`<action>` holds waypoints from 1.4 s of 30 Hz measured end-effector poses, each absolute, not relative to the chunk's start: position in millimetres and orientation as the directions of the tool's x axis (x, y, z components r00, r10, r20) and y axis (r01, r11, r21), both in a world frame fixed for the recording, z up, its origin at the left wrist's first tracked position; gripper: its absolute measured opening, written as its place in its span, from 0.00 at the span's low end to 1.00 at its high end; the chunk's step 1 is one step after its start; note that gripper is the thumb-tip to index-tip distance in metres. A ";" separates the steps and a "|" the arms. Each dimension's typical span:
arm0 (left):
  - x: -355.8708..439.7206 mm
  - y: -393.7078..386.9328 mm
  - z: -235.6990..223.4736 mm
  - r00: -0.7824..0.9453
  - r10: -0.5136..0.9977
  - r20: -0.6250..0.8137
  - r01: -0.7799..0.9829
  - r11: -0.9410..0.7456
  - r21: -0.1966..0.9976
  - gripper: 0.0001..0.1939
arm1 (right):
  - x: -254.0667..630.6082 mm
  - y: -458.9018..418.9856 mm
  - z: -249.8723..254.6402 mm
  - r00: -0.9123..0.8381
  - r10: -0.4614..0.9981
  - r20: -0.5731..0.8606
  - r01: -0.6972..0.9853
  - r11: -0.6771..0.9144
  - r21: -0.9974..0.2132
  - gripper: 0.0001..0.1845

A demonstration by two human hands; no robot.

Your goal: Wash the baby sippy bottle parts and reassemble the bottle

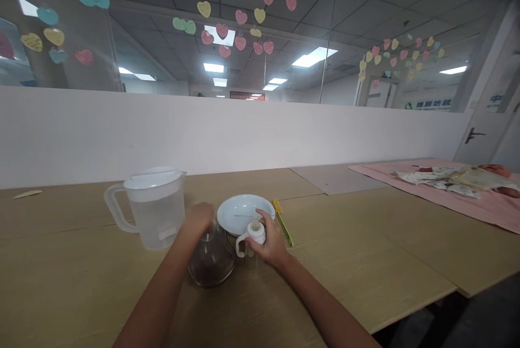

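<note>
My left hand is closed over the top of a clear glass flask with dark liquid in its lower part, standing on the wooden table. My right hand grips a small white baby bottle with handles just right of the flask. Behind both sits a white plate. A translucent plastic pitcher with a white lid stands to the left of my left hand.
A yellow-green utensil lies right of the plate. A pink cloth with packets covers the far right of the table. A white partition wall runs behind the table. The table edge drops off at the lower right.
</note>
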State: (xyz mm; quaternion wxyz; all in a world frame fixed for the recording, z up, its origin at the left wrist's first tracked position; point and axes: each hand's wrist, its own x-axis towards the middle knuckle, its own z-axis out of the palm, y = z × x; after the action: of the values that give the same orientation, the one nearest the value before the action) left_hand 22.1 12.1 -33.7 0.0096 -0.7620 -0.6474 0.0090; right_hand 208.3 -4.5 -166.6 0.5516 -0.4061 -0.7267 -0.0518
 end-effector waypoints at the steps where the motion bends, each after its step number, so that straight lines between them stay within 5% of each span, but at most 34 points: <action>1: 19.9 5.5 -24.7 0.162 0.986 0.049 0.987 -0.161 -0.032 0.12 | 208.2 -4.4 -166.3 -0.059 0.532 0.845 0.651 0.663 -0.371 0.37; 3: 17.4 -11.3 -5.4 0.189 0.966 0.177 0.982 -0.188 -0.022 0.16 | 208.0 -4.3 -165.9 -0.056 0.530 0.846 0.655 0.659 -0.369 0.38; 6: 23.4 -39.2 15.3 0.352 0.850 0.391 0.888 -0.435 0.146 0.20 | 207.7 -4.4 -165.6 -0.055 0.540 0.840 0.653 0.656 -0.379 0.41; 10: 45.3 -59.3 11.8 0.536 0.775 0.334 0.759 -0.616 0.212 0.19 | 207.7 -6.0 -165.6 -0.048 0.535 0.844 0.646 0.661 -0.382 0.44; 17: 65.0 -46.6 -11.3 0.647 0.749 0.141 0.718 -0.661 0.218 0.12 | 208.1 -8.3 -165.7 -0.047 0.505 0.862 0.690 0.641 -0.338 0.42; 28: 63.9 -27.5 -15.1 0.663 0.740 0.108 0.672 -0.653 0.348 0.16 | 208.1 -10.3 -154.7 -0.136 0.178 0.975 0.751 0.660 -0.016 0.34; 42: 62.7 -23.6 -17.3 0.670 0.738 0.080 0.646 -0.632 0.428 0.18 | 205.8 -9.9 -156.4 -0.085 0.150 0.985 0.750 0.661 -0.036 0.30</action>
State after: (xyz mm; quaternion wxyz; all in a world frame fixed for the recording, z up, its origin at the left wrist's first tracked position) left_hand 62.7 -23.6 -17.3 -0.1854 -0.8948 -0.3867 -0.1245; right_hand 205.8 -9.9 -156.4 0.5930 -0.3251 -0.6919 -0.2529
